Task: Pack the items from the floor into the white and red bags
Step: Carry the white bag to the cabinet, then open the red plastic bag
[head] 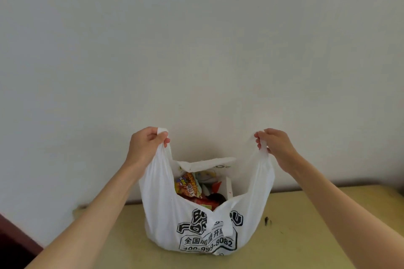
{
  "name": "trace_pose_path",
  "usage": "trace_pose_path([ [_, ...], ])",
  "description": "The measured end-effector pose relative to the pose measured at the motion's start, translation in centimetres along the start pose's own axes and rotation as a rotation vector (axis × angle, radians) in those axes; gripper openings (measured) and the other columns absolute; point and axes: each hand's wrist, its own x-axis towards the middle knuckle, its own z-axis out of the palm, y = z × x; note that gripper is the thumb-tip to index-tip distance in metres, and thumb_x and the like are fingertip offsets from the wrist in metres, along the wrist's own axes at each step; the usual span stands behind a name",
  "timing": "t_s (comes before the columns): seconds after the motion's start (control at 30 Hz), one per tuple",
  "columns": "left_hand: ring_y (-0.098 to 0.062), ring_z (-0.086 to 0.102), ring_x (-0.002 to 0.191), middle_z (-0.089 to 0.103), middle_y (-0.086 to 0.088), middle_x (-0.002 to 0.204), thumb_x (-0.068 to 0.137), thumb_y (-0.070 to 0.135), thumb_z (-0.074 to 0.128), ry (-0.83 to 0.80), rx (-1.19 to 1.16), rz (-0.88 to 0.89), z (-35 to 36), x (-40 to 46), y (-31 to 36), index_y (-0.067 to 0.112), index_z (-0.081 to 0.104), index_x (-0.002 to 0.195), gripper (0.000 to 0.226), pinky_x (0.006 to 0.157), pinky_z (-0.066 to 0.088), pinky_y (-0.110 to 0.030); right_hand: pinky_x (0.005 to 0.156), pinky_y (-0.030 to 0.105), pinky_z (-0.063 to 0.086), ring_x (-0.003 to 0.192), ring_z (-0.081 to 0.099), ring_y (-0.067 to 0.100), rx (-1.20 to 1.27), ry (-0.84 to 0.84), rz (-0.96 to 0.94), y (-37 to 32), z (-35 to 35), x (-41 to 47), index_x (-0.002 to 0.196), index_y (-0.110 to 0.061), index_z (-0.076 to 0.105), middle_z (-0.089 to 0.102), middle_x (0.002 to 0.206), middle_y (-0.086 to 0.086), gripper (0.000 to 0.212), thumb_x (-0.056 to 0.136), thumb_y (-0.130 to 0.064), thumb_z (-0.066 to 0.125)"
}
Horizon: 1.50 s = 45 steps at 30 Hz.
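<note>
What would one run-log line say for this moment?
left hand: grips handle | right hand: grips other handle | white bag: held open, snack packets inside

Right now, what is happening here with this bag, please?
A person is holding a white plastic bag open by its two handles, the left hand gripping one and the right hand the other. The bag stands on a yellowish floor against a pale wall. Colourful snack packets are already inside. No red bag is in view, and no loose items show on the floor.
</note>
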Motion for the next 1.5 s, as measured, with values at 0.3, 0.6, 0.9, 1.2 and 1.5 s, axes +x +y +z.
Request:
trace_pose_path([
  [0.3,-0.023,0.061,0.081,0.068,-0.003,0.079,0.089,0.016,0.058,0.064,-0.027,-0.085,-0.6,-2.0,-1.3,0.018,0.062,0.083,0.007,0.086,0.046,-0.041,0.073,0.033,0.045,0.07,0.054,0.02,-0.011,0.018,-0.018,1.6,-2.0,-0.7,0.081,-0.001,0.063,0.059,0.074,0.006,0.02,0.091,-0.012,0.05],
  [0.6,-0.027,0.049,0.116,0.048,-0.01,0.131,0.092,0.041,0.047,-0.049,0.847,0.127,0.1,-7.9,-1.1,0.011,0.047,0.128,0.047,0.093,0.04,-0.042,0.079,0.034,0.048,0.082,0.06,0.019,-0.27,-0.014,-0.096,2.9,-5.8,-5.6,0.071,-0.018,0.063,0.065,0.077,-0.001,0.019,0.088,-0.015,0.055],
  [0.9,-0.029,0.029,0.135,0.035,-0.011,0.145,0.088,0.047,0.034,-0.236,0.865,0.616,8.9,-20.6,-1.8,0.017,0.039,0.136,0.057,0.106,0.03,-0.048,0.103,0.038,0.036,0.125,0.046,0.025,-0.837,0.083,-0.366,9.7,-11.2,-16.6,0.133,-0.015,0.045,0.051,0.134,0.006,0.048,0.091,-0.039,0.05],
  [1.2,-0.029,0.006,0.142,0.012,-0.009,0.155,0.08,0.062,0.018,-0.643,0.799,0.591,18.0,-33.4,-7.3,0.028,0.016,0.145,0.073,0.111,0.006,-0.045,0.102,0.054,0.03,0.126,0.049,0.029,-1.267,0.201,-0.018,20.8,-18.3,-32.5,0.134,-0.024,0.042,0.051,0.137,0.007,0.073,0.076,-0.069,0.032],
  [1.5,-0.023,-0.021,0.14,-0.018,0.0,0.155,0.064,0.068,-0.001,-1.239,0.859,0.819,21.0,-46.8,-10.2,0.036,-0.007,0.145,0.087,0.11,-0.014,-0.043,0.104,0.05,0.03,0.121,0.054,0.029,-1.154,0.462,0.493,29.1,-19.8,-53.3,0.13,-0.024,0.043,0.056,0.132,0.006,0.072,0.074,-0.068,0.034],
])
